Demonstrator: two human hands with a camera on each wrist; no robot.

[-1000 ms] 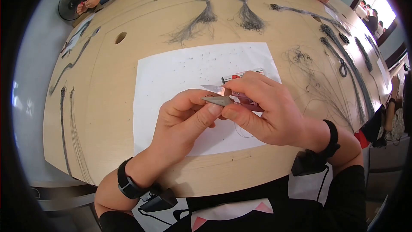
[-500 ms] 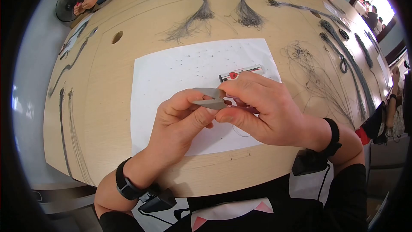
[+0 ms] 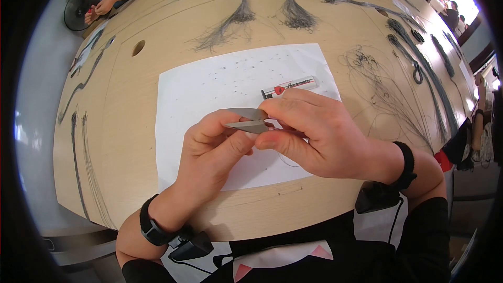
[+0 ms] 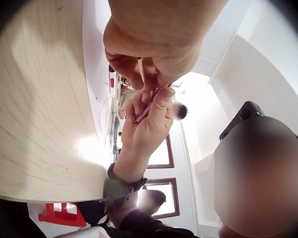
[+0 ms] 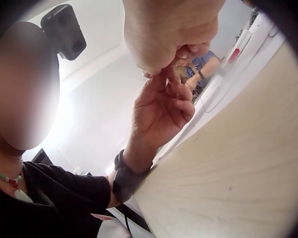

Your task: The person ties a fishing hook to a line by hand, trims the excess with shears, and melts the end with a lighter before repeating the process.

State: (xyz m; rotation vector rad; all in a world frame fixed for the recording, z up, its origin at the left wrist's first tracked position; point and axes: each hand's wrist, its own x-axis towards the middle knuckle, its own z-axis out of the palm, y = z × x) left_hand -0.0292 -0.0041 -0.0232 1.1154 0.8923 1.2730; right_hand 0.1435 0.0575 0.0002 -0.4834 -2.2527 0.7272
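Observation:
In the head view, my right hand grips small snips with two pointed grey blades, which stand apart and point left. A bit of their purplish handle shows inside that hand. My left hand is close against the blades, thumb and forefinger pinching a thin dark strand, which curves up between the blades; its held end is hidden by the fingers. A fine loop of line hangs below the right hand. Both hands are over a white paper sheet. The left wrist view shows the purplish handle in the right palm.
A white tube with a red mark lies on the paper, behind the right hand, among tiny dark bits. Two looped bundles of grey line lie farther back. A loose tangle and long bundles are on the right. Other people sit around the table.
Both hands and the snips have shifted slightly left in the head view. The snips have turned, so both blades now show flat and grey. More of the white tube is visible.

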